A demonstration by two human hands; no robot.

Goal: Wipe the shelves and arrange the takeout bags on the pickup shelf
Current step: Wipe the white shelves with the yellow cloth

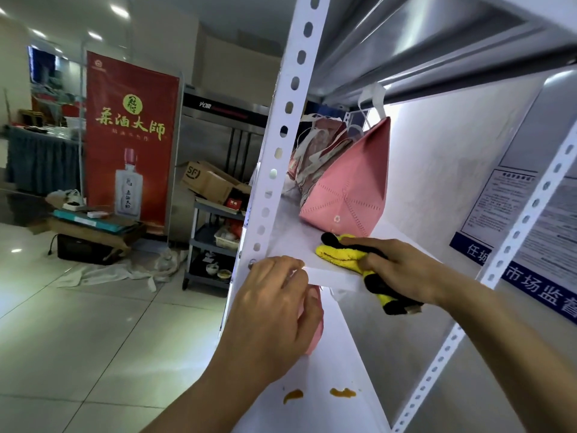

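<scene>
Right hand point(402, 270) gripping yellow cloth point(340, 254) on shelf point(331, 276), left hand point(274, 310) loosely curled, empty

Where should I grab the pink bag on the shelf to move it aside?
Take the pink bag by its white handle loops, which stand up above its peaked top. Come from the open front of the shelf, probably with the left hand, since the right hand grips the yellow cloth.
</scene>
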